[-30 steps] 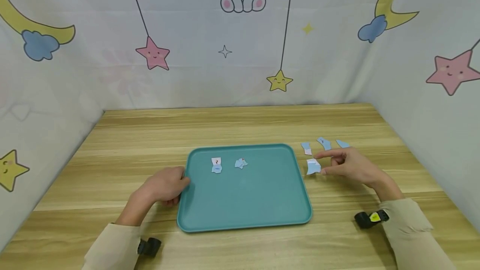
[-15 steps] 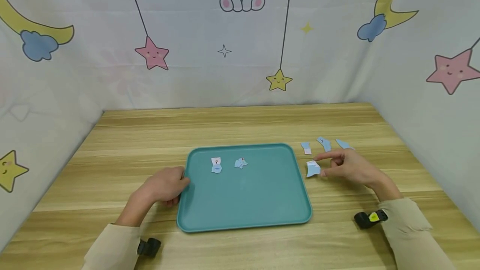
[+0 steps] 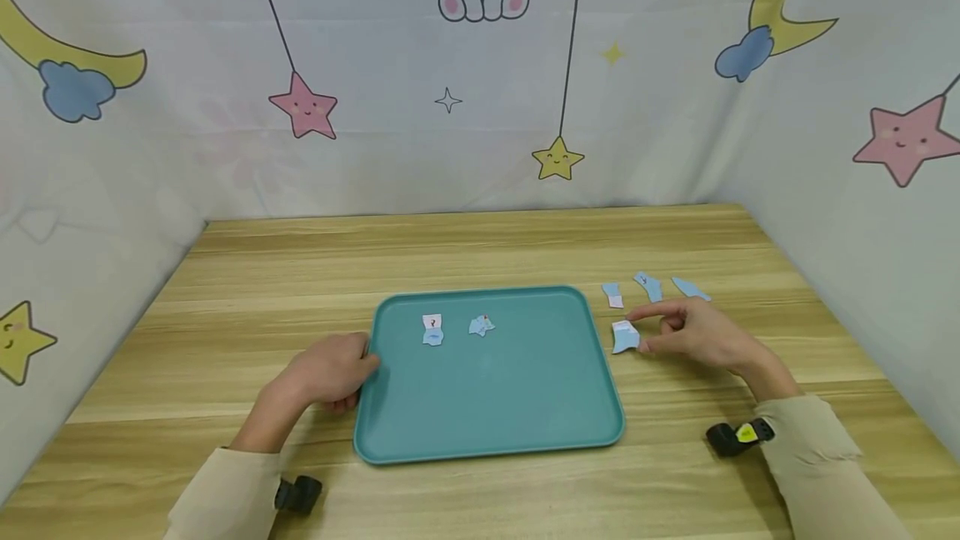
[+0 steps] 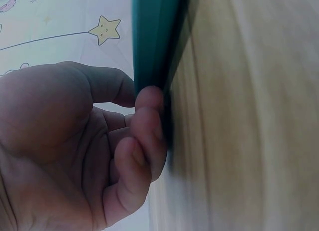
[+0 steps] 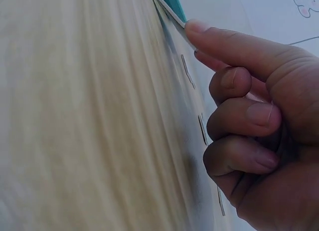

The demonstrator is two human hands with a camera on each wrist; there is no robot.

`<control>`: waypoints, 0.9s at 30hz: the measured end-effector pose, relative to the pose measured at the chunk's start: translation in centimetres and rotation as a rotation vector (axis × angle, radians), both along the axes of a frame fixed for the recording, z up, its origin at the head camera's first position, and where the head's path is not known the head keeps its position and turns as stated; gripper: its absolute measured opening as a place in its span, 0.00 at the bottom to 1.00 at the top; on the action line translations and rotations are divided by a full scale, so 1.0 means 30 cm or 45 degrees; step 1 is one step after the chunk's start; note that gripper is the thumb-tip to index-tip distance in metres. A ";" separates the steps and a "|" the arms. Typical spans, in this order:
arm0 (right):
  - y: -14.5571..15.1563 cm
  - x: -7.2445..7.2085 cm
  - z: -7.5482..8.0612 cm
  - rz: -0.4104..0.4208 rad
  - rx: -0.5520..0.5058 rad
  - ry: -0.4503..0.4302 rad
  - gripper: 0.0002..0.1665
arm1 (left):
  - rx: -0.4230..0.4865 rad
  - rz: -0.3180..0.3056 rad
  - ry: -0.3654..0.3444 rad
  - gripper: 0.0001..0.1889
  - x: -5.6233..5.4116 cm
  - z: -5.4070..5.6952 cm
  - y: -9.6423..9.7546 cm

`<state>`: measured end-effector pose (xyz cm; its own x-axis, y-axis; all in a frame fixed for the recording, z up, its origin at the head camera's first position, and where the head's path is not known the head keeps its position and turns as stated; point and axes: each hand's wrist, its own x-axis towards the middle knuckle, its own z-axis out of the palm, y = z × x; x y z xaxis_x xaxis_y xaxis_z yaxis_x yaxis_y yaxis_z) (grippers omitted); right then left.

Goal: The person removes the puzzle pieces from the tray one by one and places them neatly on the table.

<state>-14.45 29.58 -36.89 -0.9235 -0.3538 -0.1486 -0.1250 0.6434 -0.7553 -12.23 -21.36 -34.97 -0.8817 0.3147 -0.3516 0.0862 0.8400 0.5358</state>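
Note:
My left hand (image 3: 333, 369) grips the left rim of a teal tray (image 3: 487, 398). In the left wrist view, the thumb meets the tray's edge (image 4: 155, 36) from one side and curled fingertips meet it from the other. Just right of the tray, my right hand (image 3: 697, 332) pinches a flat blue-and-white puzzle piece (image 3: 626, 337) between thumb and index finger, the other fingers curled in. Seen edge-on in the right wrist view, that piece (image 5: 170, 10) slants toward the tray. Two puzzle pieces lie inside the tray: one blue and white (image 3: 432, 330), the other jagged light blue (image 3: 481, 325).
Beyond the right hand, three more puzzle pieces lie on the wooden table (image 3: 465, 252): a blue-and-pink one (image 3: 612, 296), a blue one with a dark mark (image 3: 649, 286) and a plain blue one (image 3: 691, 288). A printed cloth (image 3: 390, 165) stands behind the table.
The pinched piece has tipped and shifted slightly toward me beside the tray's right edge. My right hand has crept a little left, uncovering more of the plain blue piece. The left hand stays put.

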 end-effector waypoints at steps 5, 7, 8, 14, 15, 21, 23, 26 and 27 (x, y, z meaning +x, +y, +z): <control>-0.005 0.002 -0.001 -0.017 0.017 -0.015 0.29 | -0.003 0.002 0.005 0.12 -0.001 -0.001 0.001; -0.006 0.004 0.000 -0.015 0.021 -0.019 0.29 | -0.006 0.004 0.004 0.12 0.000 -0.002 0.001; -0.007 0.005 0.001 -0.013 0.022 -0.022 0.29 | -0.006 0.006 0.002 0.12 0.000 -0.002 0.001; -0.007 0.006 0.001 -0.002 0.003 -0.036 0.30 | -0.015 0.013 -0.004 0.12 0.002 -0.001 0.001; -0.007 0.006 0.000 -0.004 0.004 -0.040 0.30 | -0.016 0.012 -0.003 0.12 0.002 -0.002 0.002; -0.008 0.004 0.000 -0.009 -0.001 -0.060 0.31 | -0.015 0.013 0.001 0.12 0.002 -0.003 0.002; -0.007 0.005 0.002 -0.010 -0.008 -0.063 0.31 | -0.017 0.012 0.001 0.12 0.001 -0.003 0.002; -0.009 0.006 0.004 -0.015 -0.012 -0.066 0.32 | -0.018 0.009 0.002 0.12 0.001 -0.002 0.003; -0.009 0.006 0.004 -0.015 -0.014 -0.067 0.32 | -0.019 0.007 0.003 0.12 0.001 -0.002 0.003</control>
